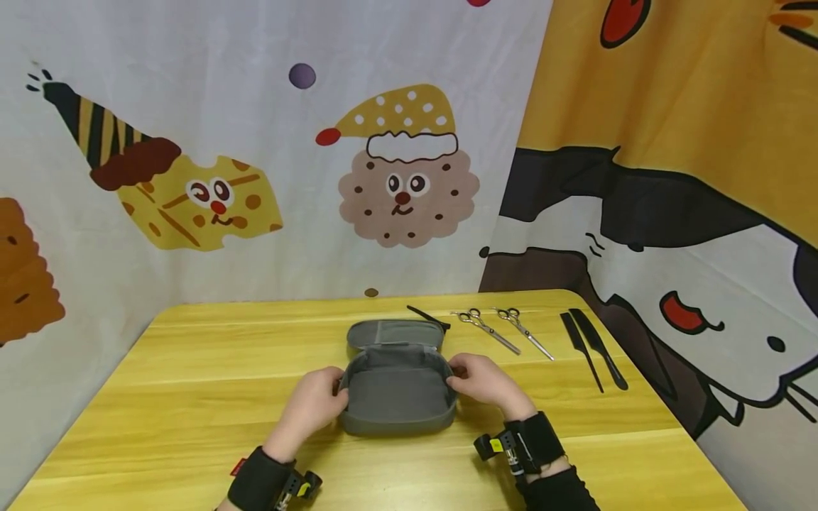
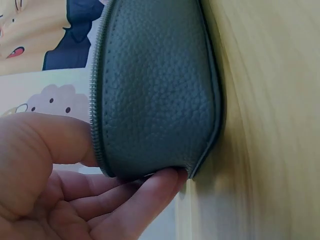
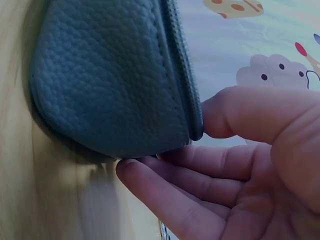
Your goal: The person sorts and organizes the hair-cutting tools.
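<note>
A grey zip case (image 1: 399, 426) of pebbled, leather-like material stands on the table with its lid (image 1: 409, 332) folded back away from me. Inside, no items show. My left hand (image 1: 313, 401) holds the left wall, thumb at the zip rim and fingers against the outside. On the right wall, my right hand (image 1: 488, 383) grips in much the same way. Both wrist views show the case wall (image 2: 160, 85) between thumb and fingers, and its base appears to rest on the table.
Right of the case lie two pairs of metal scissors (image 1: 488, 332) (image 1: 527, 333). Farther right are a black comb (image 1: 577, 341) and a larger black long-handled tool (image 1: 597, 348). Behind the lid is a thin black item (image 1: 428, 316). A printed curtain (image 1: 255, 270) hangs beyond the wooden table (image 1: 192, 397).
</note>
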### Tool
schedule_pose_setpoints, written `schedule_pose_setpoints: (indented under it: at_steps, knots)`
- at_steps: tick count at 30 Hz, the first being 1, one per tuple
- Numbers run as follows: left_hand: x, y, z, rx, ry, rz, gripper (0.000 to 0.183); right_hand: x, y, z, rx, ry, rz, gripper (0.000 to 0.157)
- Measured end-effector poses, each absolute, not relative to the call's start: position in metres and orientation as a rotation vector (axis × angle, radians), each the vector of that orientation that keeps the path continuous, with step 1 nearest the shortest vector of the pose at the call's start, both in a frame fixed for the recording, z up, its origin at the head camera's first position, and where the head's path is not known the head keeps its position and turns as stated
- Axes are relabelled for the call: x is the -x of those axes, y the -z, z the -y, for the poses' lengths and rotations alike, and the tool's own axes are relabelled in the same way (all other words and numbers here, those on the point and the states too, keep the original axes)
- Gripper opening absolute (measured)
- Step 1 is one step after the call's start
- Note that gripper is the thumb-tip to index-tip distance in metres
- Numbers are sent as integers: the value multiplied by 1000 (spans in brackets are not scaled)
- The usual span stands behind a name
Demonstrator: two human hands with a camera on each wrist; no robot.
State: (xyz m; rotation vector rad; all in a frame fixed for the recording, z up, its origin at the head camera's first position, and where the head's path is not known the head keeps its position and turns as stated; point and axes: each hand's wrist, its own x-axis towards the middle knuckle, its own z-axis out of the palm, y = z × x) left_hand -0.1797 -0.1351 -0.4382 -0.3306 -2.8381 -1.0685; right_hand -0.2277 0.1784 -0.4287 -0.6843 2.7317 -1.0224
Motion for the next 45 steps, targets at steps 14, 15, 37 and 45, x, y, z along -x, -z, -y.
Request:
schedule_pose_setpoints:
  at_steps: [14,15,37,45]
  knots:
    - [179,439,129,382,977,2857,5,227,430,-181,648,1009,-2753,18]
    - [179,439,129,382,978,2857,6,227,430,-181,645,1014,-2749,19]
    - [180,439,128,366,987,2876,14,231,422,-198,541,1149,-2800,43]
    - [179,441,130,355,1025,2881,11,234,415,-212,531,1212,-2879,49]
